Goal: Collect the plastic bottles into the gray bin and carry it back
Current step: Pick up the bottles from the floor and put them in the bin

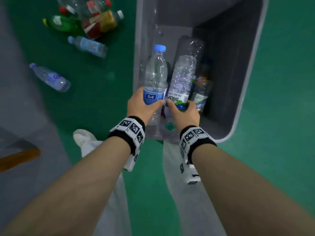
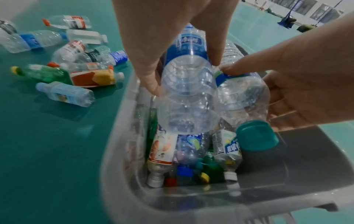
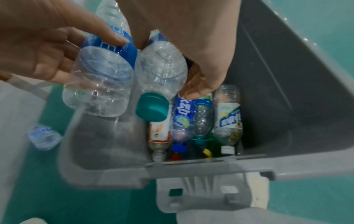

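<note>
The gray bin (image 1: 238, 65) stands on the green floor in front of me, with several bottles (image 2: 191, 153) lying in its bottom. My left hand (image 1: 148, 99) grips a clear bottle with a blue cap and blue label (image 1: 156, 72) over the bin's near left corner, cap pointing away from me. Beside it, my right hand (image 1: 179, 106) holds a ribbed clear bottle with a green and white label (image 1: 183, 79), its teal cap (image 3: 152, 107) pointing down into the bin. The two bottles nearly touch. From the left wrist, the blue-label bottle's base (image 2: 188, 94) faces the camera.
Several loose bottles lie on the floor left of the bin: a pile (image 1: 95, 21) at the far left, a blue-label one (image 1: 88, 46) and another (image 1: 51, 77) nearer. My legs and a white shoe (image 1: 84, 135) are just before the bin. A brown bar (image 1: 20, 157) shows at the left edge.
</note>
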